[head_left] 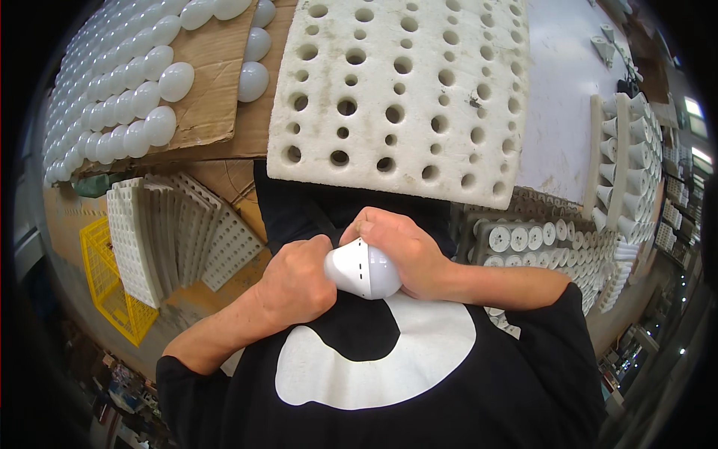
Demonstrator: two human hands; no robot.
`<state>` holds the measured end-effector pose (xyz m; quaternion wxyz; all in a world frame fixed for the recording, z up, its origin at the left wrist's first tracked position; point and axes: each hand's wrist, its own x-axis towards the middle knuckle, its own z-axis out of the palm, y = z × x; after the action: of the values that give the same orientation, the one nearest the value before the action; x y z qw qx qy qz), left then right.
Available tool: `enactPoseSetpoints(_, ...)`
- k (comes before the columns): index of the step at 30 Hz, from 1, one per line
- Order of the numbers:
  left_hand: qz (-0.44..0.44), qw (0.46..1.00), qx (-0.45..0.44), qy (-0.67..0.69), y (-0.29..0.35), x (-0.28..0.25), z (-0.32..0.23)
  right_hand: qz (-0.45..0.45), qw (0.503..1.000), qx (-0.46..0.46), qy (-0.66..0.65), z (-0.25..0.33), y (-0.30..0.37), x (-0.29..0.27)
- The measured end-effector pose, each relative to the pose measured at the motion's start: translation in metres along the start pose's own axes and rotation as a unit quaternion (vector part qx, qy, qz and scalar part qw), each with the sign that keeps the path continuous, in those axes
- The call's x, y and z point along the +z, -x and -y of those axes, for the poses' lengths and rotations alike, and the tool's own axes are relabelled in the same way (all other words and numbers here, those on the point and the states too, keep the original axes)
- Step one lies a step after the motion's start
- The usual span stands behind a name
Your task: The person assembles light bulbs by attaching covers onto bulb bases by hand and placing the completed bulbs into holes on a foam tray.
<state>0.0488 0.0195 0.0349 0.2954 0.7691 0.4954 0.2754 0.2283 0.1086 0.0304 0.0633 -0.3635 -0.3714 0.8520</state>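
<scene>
2 hands (299,280), 1 bulb housing (363,269), 1 foam tray (400,90) (holes approx. 50), 1 yellow crate (112,288).

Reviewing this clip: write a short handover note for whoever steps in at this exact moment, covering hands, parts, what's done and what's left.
Left hand: closed around one end of the white bulb housing.
Right hand: grip over its other end, held at the chest.
White foam tray with round holes ahead: every visible hole is bare.
Done: rows of white globes lie on cardboard at far left.
Left: stacked white housings at right.
</scene>
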Motion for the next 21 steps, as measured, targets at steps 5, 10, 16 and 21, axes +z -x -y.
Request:
enactPoseSetpoints(5, -0.018, 0.999, -0.033, -0.002, -0.004, -0.006, -0.004, -0.009, 0.963, 0.221, -0.157, 0.025, -0.002, 0.006)
enactPoseSetpoints(10, 0.012, 0.999, -0.035, -0.014, 0.000, -0.008, -0.007, -0.001, 0.979, 0.158, -0.129, 0.004, 0.000, 0.007)
enactPoseSetpoints(16, 0.033, 0.999, 0.019, -0.032, 0.000, -0.004, -0.007, -0.016, 0.986, 0.125, -0.110, -0.006, -0.003, 0.007)
enactPoseSetpoints(21, -0.011, 0.999, 0.001, -0.053, -0.015, -0.010, -0.009, 0.003, 0.997, 0.078, -0.029, 0.016, -0.003, -0.001)
